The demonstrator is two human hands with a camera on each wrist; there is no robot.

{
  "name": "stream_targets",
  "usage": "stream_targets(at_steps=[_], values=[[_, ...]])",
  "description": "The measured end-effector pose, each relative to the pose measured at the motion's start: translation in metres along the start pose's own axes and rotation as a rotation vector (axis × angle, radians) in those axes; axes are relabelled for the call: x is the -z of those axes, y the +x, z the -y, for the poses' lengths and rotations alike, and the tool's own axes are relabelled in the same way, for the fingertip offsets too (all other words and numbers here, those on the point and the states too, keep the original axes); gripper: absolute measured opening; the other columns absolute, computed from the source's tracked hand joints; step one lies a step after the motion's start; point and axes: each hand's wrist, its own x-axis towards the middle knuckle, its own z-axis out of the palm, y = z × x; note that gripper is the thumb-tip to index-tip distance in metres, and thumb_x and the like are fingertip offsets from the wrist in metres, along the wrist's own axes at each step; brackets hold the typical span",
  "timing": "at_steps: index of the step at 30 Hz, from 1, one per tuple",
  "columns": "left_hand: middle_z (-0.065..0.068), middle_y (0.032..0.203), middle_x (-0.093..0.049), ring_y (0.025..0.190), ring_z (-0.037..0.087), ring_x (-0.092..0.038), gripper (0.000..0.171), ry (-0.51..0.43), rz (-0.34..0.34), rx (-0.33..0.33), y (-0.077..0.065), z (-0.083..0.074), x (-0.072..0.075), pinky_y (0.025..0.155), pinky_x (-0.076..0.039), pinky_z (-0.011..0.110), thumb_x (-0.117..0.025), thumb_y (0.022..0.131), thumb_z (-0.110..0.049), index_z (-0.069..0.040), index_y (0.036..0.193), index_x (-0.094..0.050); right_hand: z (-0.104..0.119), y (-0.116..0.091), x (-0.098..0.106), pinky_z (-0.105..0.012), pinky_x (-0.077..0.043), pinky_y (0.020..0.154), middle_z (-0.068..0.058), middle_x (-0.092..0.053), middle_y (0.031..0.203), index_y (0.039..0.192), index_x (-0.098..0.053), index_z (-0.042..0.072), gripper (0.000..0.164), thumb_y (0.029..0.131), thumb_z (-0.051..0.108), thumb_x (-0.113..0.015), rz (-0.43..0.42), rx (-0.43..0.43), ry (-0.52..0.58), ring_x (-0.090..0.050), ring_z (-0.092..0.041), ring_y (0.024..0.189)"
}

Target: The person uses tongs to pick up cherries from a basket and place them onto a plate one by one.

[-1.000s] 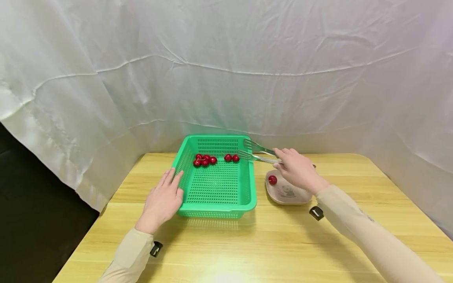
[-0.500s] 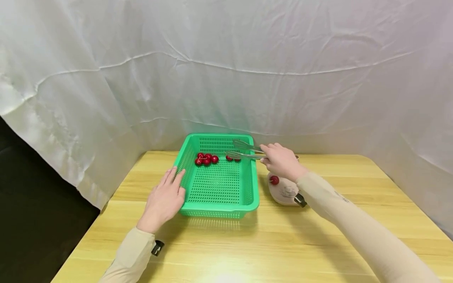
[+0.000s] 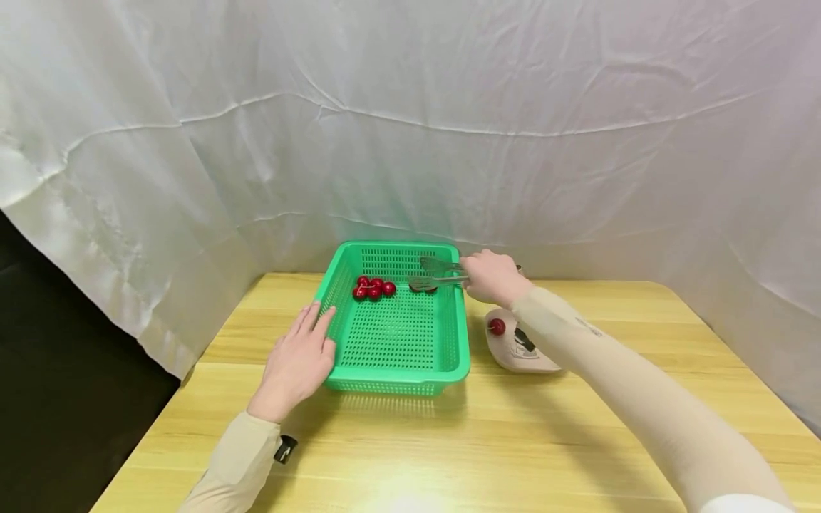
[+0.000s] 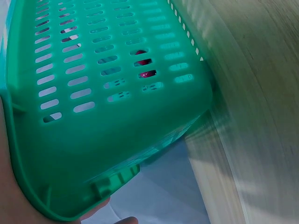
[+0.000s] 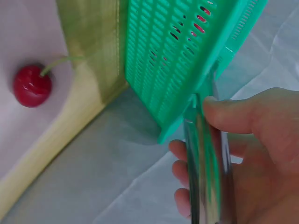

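My right hand grips metal tongs, thumb on one side and fingers on the other in the right wrist view. The tongs reach over the right rim of a green plastic basket. Their tips lie over two cherries near the back right, mostly covering them; whether they touch cannot be told. A cluster of several cherries sits at the back left of the basket. My left hand rests on the basket's left rim with fingers extended. One stemmed cherry lies in a pale dish right of the basket.
Basket and dish stand on a light wooden table. A pale cloth curtain hangs behind and at the sides. The table's left edge drops to a dark area. My right forearm passes over part of the dish.
My right hand has moved left with the tongs, whose tips went farther into the basket and down over the two right cherries. The left hand stays on the rim.
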Motion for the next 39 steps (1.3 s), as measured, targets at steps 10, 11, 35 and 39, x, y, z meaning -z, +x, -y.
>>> stream_targets(at_steps=[10, 11, 35, 39], values=[[0.018, 0.160, -0.023, 0.146, 0.038, -0.018, 0.054, 0.008, -0.010, -0.001, -0.001, 0.000, -0.002, 0.105, -0.030, 0.067, -0.032, 0.101, -0.022, -0.006, 0.153, -0.035, 0.016, 0.021, 0.002, -0.053, -0.053, 0.068, -0.013, -0.067, 0.094, 0.089, -0.064, 0.007, 0.018, 0.082, -0.001, -0.050, 0.060, -0.036, -0.096, -0.061, -0.033, 0.093], [0.019, 0.159, -0.023, 0.146, 0.038, -0.019, 0.054, 0.010, -0.013, -0.003, -0.002, 0.001, -0.002, 0.105, -0.030, 0.067, -0.033, 0.101, -0.022, -0.006, 0.152, -0.035, 0.018, 0.023, 0.000, -0.053, -0.053, 0.070, -0.013, -0.067, 0.095, 0.091, -0.065, 0.007, 0.019, 0.084, -0.001, -0.049, 0.069, -0.042, -0.109, -0.061, -0.033, 0.092], [0.017, 0.160, -0.024, 0.146, 0.036, -0.019, 0.053, 0.002, -0.025, 0.017, -0.001, -0.001, -0.004, 0.103, -0.032, 0.069, -0.034, 0.101, -0.021, -0.008, 0.153, -0.036, 0.047, 0.040, -0.017, -0.040, -0.051, 0.062, -0.007, -0.067, 0.085, 0.094, -0.072, 0.013, 0.014, 0.095, 0.006, -0.060, 0.083, -0.024, -0.350, -0.058, -0.023, 0.077], [0.016, 0.160, -0.024, 0.146, 0.036, -0.019, 0.053, 0.007, -0.019, 0.018, 0.000, -0.002, -0.003, 0.102, -0.032, 0.069, -0.034, 0.101, -0.021, -0.007, 0.153, -0.036, 0.044, 0.038, -0.018, -0.038, -0.047, 0.057, -0.006, -0.065, 0.079, 0.088, -0.071, 0.013, 0.017, 0.093, 0.001, -0.060, 0.039, 0.010, -0.345, -0.055, -0.021, 0.073]])
